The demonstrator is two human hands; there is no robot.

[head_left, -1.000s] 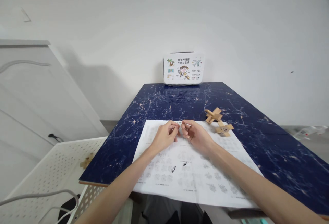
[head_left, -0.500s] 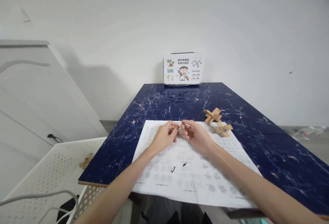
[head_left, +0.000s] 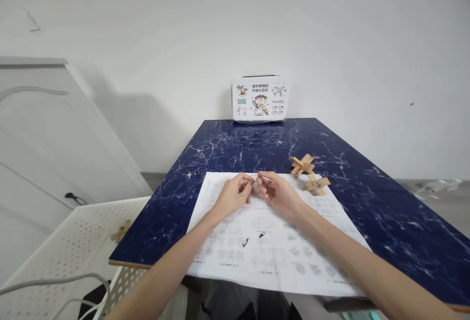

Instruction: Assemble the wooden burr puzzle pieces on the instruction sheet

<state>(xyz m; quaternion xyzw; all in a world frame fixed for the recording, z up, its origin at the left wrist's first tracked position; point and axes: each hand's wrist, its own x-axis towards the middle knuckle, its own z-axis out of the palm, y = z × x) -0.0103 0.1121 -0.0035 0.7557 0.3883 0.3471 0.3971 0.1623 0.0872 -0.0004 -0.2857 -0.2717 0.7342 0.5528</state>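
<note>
Over the upper part of a large printed sheet, my two hands are close together with a narrow gap between the fingertips. My left hand is closed, thumb and fingers pinched; whatever they hold, if anything, is too small to make out. Fingers half curled and apart, my right hand faces it with nothing visible in it. Two interlocked wooden puzzles lie just right of my right hand: one wooden puzzle tilted at the sheet's edge, the other a wooden cross marked "G", partly on the sheet.
The sheet lies on a blue marbled table, reaching its front edge. A white printed case stands at the back against the wall. To the left is a white perforated shelf with another wooden piece and cables.
Both hands keep nearly the same pose, with only slight finger movement. The whole view has shifted a little; the puzzles and sheet stay where they were.
</note>
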